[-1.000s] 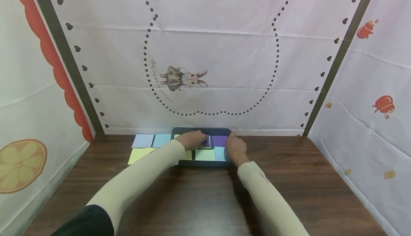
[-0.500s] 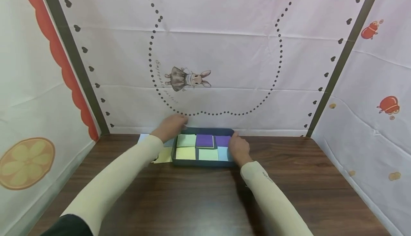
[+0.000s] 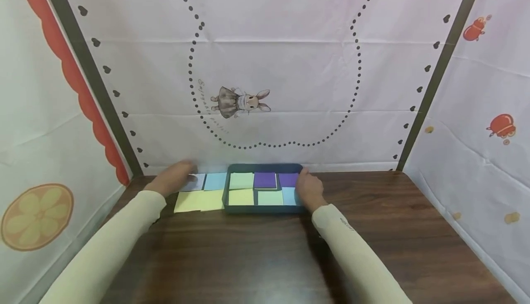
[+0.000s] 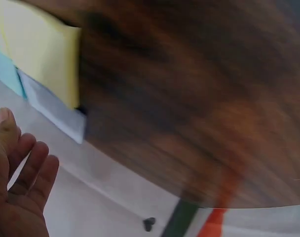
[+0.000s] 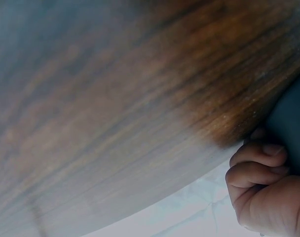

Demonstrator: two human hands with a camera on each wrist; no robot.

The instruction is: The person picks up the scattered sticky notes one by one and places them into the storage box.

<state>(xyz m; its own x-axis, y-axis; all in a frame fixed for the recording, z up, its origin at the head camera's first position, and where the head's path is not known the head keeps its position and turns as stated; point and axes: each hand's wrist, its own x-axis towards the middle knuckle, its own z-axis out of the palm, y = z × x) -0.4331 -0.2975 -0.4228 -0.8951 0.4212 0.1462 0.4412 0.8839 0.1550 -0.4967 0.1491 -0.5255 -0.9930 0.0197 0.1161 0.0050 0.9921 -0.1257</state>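
Note:
A dark blue tray [image 3: 265,209] stands at the far edge of the table with several pads of sticky notes in two rows. Purple pads [image 3: 265,180], a yellow pad [image 3: 241,197], green pads [image 3: 270,197] and a light blue pad [image 3: 290,196] show in it. My right hand [image 3: 309,189] grips the tray's right side, fingers curled in the right wrist view. Left of the tray lie a lavender pad [image 3: 194,183], a light blue pad [image 3: 215,181] and two yellow pads [image 3: 188,201]. My left hand [image 3: 173,177] hovers by the lavender pad, fingers loosely bent, holding nothing in the left wrist view.
A brown wooden table [image 3: 256,249] reaches toward me. Right behind the tray rises a white printed cloth [image 3: 290,111]. Cloth walls also close in the left and right sides.
My left hand has left the tray's inside and moved left to the lavender pad, uncovering the purple and green pads. The right hand keeps its grip on the tray.

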